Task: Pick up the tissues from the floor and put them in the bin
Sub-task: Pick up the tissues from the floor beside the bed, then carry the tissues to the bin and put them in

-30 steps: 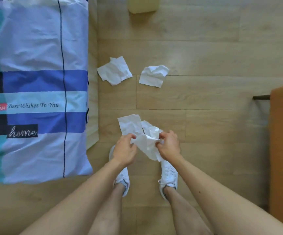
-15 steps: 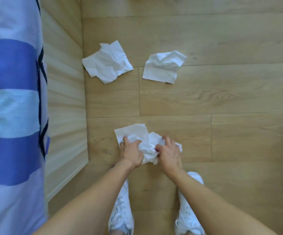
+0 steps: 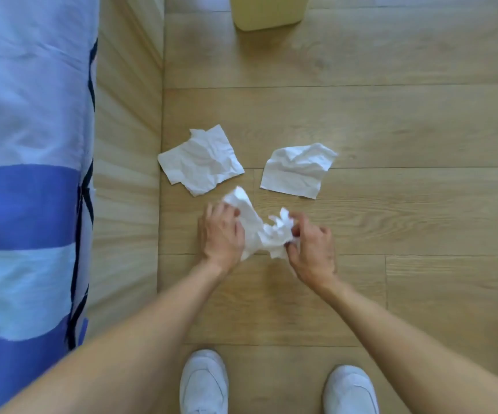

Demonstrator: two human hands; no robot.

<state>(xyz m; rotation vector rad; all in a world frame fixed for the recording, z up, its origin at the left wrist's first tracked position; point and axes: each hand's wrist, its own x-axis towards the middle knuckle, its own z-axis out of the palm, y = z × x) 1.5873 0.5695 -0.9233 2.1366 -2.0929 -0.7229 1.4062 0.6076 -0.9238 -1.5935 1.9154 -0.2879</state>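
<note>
While two flat tissues [image 3: 201, 159] lie on the floor [image 3: 391, 121], the left hand [image 3: 222, 234] and right hand [image 3: 312, 249] both clamp one crumpled tissue [image 3: 261, 231] between them.

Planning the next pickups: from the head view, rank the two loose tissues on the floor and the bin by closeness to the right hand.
From the right hand:
1. Right floor tissue, just ahead of that hand.
2. Left floor tissue, ahead and across, beside the bed base.
3. Bin, far ahead at the top edge.
</note>
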